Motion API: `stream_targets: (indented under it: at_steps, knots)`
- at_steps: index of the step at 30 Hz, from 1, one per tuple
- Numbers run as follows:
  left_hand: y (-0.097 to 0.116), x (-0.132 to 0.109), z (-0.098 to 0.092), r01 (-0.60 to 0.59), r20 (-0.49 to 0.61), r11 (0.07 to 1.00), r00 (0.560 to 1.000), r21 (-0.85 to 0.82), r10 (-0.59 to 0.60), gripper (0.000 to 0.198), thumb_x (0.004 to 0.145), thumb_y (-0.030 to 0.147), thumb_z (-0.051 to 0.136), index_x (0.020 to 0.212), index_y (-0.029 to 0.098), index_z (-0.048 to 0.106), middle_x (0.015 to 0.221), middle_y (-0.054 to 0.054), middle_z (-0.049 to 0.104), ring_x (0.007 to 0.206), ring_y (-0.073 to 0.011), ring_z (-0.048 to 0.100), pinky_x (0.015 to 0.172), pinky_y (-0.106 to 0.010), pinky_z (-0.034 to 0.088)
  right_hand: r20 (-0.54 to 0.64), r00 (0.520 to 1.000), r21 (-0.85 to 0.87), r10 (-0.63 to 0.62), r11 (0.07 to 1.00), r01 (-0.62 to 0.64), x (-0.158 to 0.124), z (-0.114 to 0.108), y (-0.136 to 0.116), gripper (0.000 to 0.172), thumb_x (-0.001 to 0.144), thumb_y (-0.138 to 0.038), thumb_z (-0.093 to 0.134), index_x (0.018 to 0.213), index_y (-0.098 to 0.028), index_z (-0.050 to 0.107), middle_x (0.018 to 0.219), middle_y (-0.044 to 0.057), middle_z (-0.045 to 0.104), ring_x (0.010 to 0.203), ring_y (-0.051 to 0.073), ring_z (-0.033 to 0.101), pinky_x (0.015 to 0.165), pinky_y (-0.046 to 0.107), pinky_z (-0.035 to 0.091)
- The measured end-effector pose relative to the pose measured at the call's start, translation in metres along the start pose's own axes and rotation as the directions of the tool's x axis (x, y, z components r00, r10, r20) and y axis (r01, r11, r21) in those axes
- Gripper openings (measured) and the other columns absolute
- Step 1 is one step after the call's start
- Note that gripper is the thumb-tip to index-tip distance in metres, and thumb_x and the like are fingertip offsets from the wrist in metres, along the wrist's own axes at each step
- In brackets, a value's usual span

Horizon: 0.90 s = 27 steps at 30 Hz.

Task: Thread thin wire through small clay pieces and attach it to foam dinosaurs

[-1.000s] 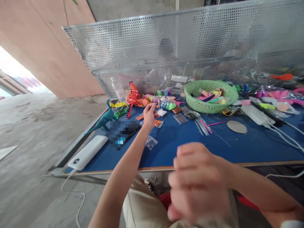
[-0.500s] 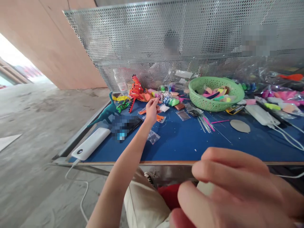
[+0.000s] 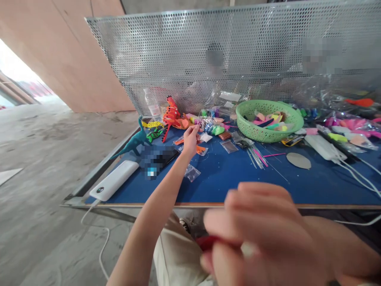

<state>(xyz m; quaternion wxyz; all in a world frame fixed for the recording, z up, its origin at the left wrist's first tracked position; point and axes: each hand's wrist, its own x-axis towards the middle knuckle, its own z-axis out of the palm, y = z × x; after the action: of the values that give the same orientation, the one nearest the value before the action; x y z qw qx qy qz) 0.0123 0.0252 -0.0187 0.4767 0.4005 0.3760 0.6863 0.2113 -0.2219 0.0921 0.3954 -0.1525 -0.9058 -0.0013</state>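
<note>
My left hand point(image 3: 191, 139) reaches over the blue table point(image 3: 214, 186), fingers pinched together at the pile of small coloured items; what they grip is too small to make out. Right beside it lie a small white packet point(image 3: 205, 137) and an orange piece in a clear bag point(image 3: 201, 150). Close to the camera, my right hand point(image 3: 256, 230) is large and blurred in front of the table's front edge, its fingers curled together. Whatever it may hold is hidden.
At the left are a teal dinosaur point(image 3: 136, 140), a white power bank point(image 3: 114, 180) and a phone point(image 3: 169, 155). A red toy point(image 3: 172, 115) stands behind. A green basket point(image 3: 248, 129) holds coloured pieces. Perforated metal point(image 3: 178, 51) rises at the back.
My right hand has moved left in the view, its fingers more tightly curled. My left hand has stayed at nearly the same spot. The view has shifted slightly.
</note>
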Motion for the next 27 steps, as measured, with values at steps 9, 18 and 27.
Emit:
stream_targets:
  at_steps: [9,18,27]
  knots:
    - [0.002,-0.010,0.003,0.001,0.222,1.000,0.975,0.024,-0.006,0.029,0.080,0.041,0.076,0.085,0.018,0.059,0.075,0.003,0.056,0.045,-0.0039,0.038,0.034,-0.018,0.027,-0.223,0.944,-0.123,0.243,0.954,-0.274,0.014,0.045,0.151,0.010,0.096,-0.029,0.054,0.093,-0.023,0.061,0.083,-0.001,0.069,0.061,0.011,0.055,0.062,0.028,0.040]
    - [0.000,-0.018,0.008,-0.092,0.438,0.953,0.898,0.289,-0.046,0.029,0.085,0.046,0.071,0.086,0.018,0.062,0.066,0.004,0.053,0.043,-0.0043,0.033,0.039,-0.019,0.023,-0.180,0.645,0.691,0.743,0.562,-0.455,-0.031,0.083,0.257,0.049,0.091,-0.065,0.054,0.113,-0.023,0.063,0.107,0.008,0.068,0.084,0.019,0.063,0.075,0.033,0.053]
    - [-0.003,-0.019,0.009,-0.387,0.482,0.788,0.866,0.478,0.134,0.022,0.086,0.040,0.070,0.086,0.018,0.074,0.069,-0.001,0.061,0.060,-0.0122,0.047,0.056,-0.022,0.035,0.190,0.728,0.918,0.659,0.145,-0.370,-0.039,0.082,0.256,0.036,0.086,-0.055,0.069,0.078,-0.020,0.064,0.071,0.002,0.060,0.085,0.020,0.064,0.089,0.035,0.052]
